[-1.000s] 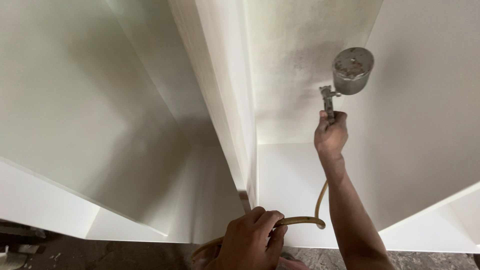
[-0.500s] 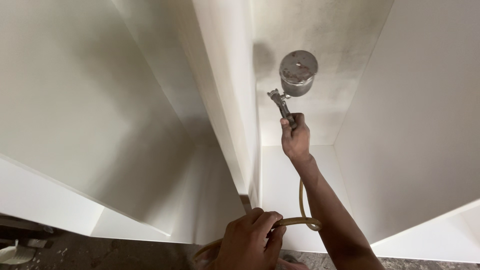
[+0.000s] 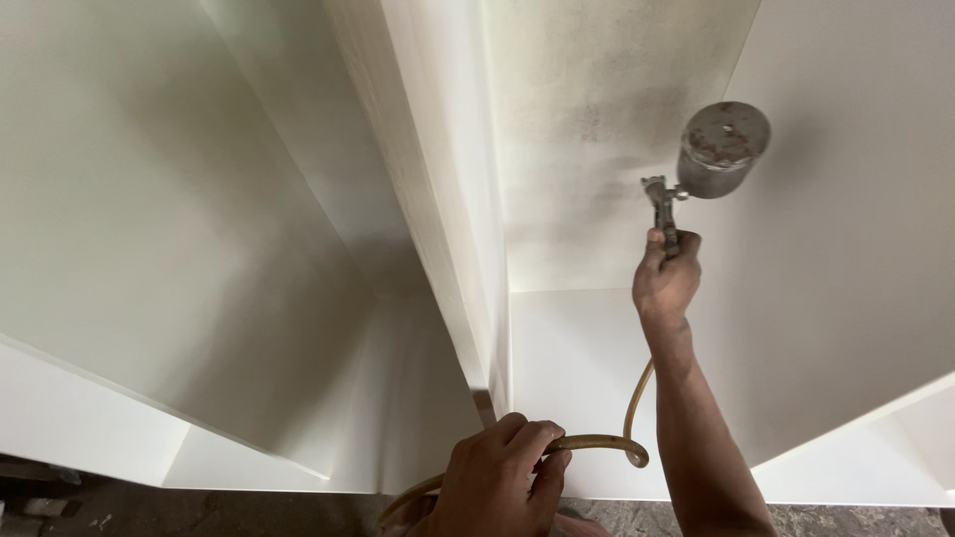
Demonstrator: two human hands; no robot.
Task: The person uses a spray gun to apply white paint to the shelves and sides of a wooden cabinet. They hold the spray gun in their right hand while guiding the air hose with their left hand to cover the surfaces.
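- My right hand (image 3: pixel 665 283) grips the spray gun (image 3: pixel 701 164) by its handle, its metal cup raised inside the right bay of the white cabinet (image 3: pixel 438 199), just right of the centre divider.
- My left hand (image 3: pixel 497 477) closes around the hose (image 3: pixel 597 443) below the divider.
- I judge spraying is under way; the next pass calls for slack hose and steady aim.

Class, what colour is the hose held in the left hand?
The hose is yellowish-tan, seen in the head view.
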